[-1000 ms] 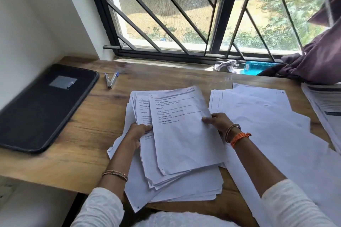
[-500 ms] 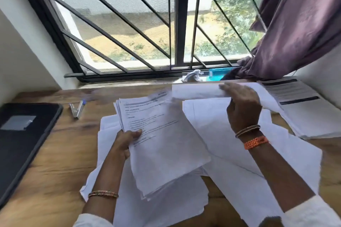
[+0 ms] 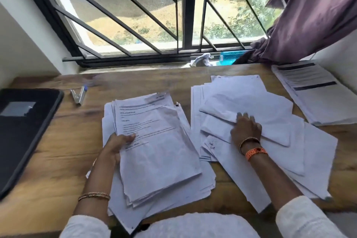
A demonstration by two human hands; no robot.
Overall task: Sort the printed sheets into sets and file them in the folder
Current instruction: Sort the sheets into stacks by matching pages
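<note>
Left hand (image 3: pixel 116 146) grips the left edge of the printed stack (image 3: pixel 154 150), thumb curled over the top sheet, fingers hidden under it. That stack sits at desk centre, about 6 o'clock from the window (image 3: pixel 173 15), text side up, fanned and untidy.

Right hand (image 3: pixel 246 128) lies palm-down on the blank-side pile (image 3: pixel 251 121), fingers straight and flat, pressing the top sheet; holds nothing as far as I can tell, the fingertips are slightly blurred. That pile is at 3 o'clock from the printed stack, just beside it, edges nearly touching.

Versus half a second ago: right hand was raised toward 12 o'clock carrying one sheet in the air; now it is down and the sheet lies on the blank-side pile. Left hand's grip on the printed stack is unchanged. Camera has tipped down a bit.

Black folder (image 3: pixel 23 131) lies closed and flat at 9 o'clock on the wooden desk (image 3: pixel 67 150), well apart from both piles; no paper showing in it. It carries a pale label on the cover.

Stapler (image 3: pixel 78 95) at 10 o'clock, between folder and printed stack. A third pile with dark bars (image 3: pixel 316 94) sits at 2 o'clock by the purple curtain (image 3: pixel 318 15). Blue item (image 3: pixel 229 58) and a crumpled cloth (image 3: pixel 201 60) on the sill at 12 o'clock.
</note>
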